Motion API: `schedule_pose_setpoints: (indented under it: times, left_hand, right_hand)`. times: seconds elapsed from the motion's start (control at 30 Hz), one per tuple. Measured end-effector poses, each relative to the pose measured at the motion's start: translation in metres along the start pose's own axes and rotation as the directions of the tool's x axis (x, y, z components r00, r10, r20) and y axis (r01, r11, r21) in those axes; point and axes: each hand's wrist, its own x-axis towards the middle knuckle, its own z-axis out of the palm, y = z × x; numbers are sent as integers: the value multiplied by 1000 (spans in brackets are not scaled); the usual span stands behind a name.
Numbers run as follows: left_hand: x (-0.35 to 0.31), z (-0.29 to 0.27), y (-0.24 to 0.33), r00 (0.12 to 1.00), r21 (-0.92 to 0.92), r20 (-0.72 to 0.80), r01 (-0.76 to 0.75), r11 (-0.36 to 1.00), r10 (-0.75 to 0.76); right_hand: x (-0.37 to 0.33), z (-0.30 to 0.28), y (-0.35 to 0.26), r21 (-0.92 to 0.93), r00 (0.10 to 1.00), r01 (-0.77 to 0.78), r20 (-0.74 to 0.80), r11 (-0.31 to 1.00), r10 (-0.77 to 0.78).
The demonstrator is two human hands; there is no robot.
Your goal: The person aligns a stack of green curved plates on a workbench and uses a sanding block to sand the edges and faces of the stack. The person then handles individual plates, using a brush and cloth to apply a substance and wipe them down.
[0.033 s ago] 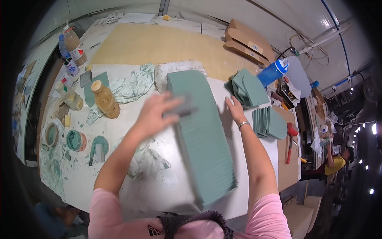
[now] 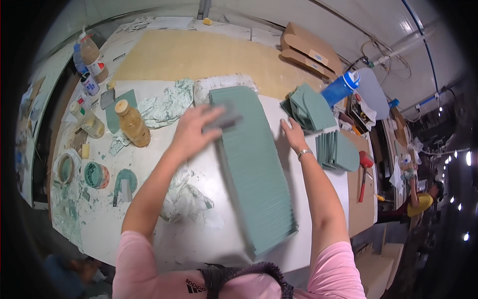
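A long row of thin green pieces (image 2: 256, 169), packed edge to edge, lies lengthwise before me on the white table. My left hand (image 2: 194, 132) grips a grey block (image 2: 226, 118), probably a sanding block, against the row's far left part. To the right of the row, my right hand (image 2: 294, 133) is held with its fingers apart and nothing in it. Close to its fingertips is a loose pile of green pieces (image 2: 311, 109) with rounded corners. A second group of green pieces (image 2: 337, 152) stands on edge nearer me.
At left are a capped bottle of yellowish liquid (image 2: 132, 123), a tub of green paste (image 2: 96, 175) and a putty knife (image 2: 125, 190). Crumpled, stained sheets (image 2: 169, 107) lie left of the row. A blue bottle (image 2: 341, 90) and red mallet (image 2: 366, 159) are at right.
My left hand has shifted slightly away from me along the row with the grey block. My right hand stays nearly where it was.
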Motion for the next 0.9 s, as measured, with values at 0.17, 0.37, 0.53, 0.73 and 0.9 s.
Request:
schedule_pose_setpoints:
  times: [0.17, 0.37, 0.53, 0.73, 0.9]
  left_hand:
    - [-88, 45, 45, 973, 183, 125, -217, 959, 196]
    - [-125, 23, 86, 917, -170, 286, -237, 956, 278]
    - [-154, 56, 88, 993, 131, -16, -116, 984, 119]
    - [-207, 53, 139, 943, -153, 113, -296, 943, 314]
    - [-250, 58, 157, 929, -174, 200, -281, 944, 313]
  right_hand:
    - [-74, -23, -93, -372, 829, 558, 294, 742, -476]
    - [-204, -74, -58, -197, 851, 514, 237, 835, -468]
    - [-301, -100, 9, 73, 966, 167, 190, 983, -178]
    - [-370, -73, 49, 101, 959, 106, 252, 989, -129]
    - [-367, -32, 48, 226, 983, 138, 87, 964, -161]
